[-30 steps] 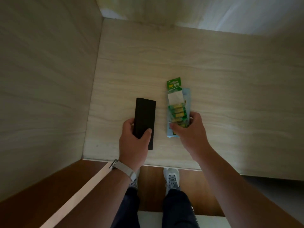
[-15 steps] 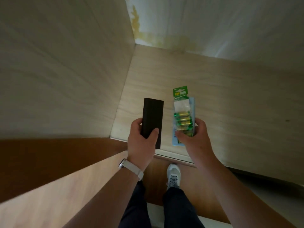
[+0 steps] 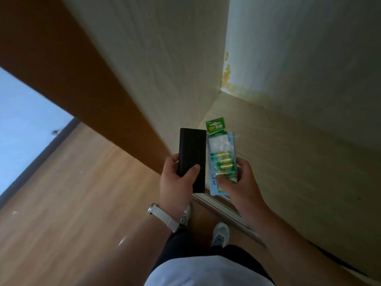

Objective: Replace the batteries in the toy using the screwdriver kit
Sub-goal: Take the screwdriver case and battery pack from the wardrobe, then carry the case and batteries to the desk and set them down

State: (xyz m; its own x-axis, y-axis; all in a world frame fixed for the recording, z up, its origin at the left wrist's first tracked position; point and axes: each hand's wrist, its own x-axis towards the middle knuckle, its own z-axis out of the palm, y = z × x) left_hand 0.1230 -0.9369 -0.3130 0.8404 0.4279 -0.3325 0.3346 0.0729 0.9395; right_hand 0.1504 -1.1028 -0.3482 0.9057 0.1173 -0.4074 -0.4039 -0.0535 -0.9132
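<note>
Gripping the black case [image 3: 191, 149], likely the screwdriver kit, in our left hand [image 3: 175, 186] and the battery pack [image 3: 222, 162] in our right hand [image 3: 243, 182] above the front edge of the shelf [image 3: 288, 151], we should keep both level.

one wide-angle view, worn on the head, looks steeply down from close above the left hand [image 3: 176, 183] and right hand [image 3: 242, 183], tilted, with floor [image 3: 72, 203] and shoes [image 3: 220, 234] beneath.

One left hand [image 3: 177, 182] and one right hand [image 3: 241, 182]. One black case [image 3: 191, 153]. One battery pack [image 3: 219, 141], four batteries [image 3: 221, 161] showing inside. One blue packet [image 3: 214, 188]. One wristwatch [image 3: 162, 215]. Two shoes [image 3: 220, 234].
</note>
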